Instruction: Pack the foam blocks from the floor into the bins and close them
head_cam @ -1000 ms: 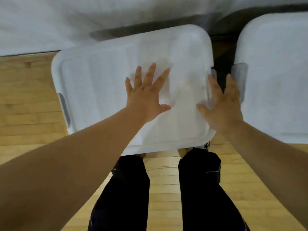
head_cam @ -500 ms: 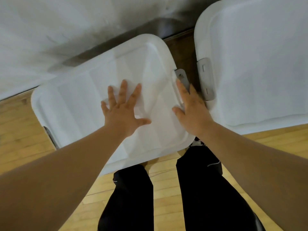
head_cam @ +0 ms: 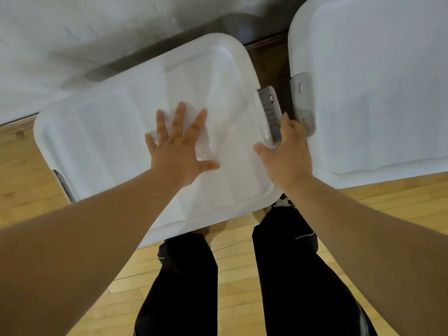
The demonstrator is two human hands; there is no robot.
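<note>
Now two bins (head_cam: 388,93), left hand (head_cam: 179,151) flat on lid (head_cam: 109,132), right hand (head_cam: 288,151) gripping latch (head_cam: 270,110)

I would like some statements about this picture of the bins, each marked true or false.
1. The left hand lies flat, fingers spread, on the near bin's lid. True.
2. The right hand holds a foam block. False: it is at that lid's right edge, by the grey latch.
3. The bin on the right stands uncovered. False: a white cover closes it.
4. The floor is wooden. True.
</note>
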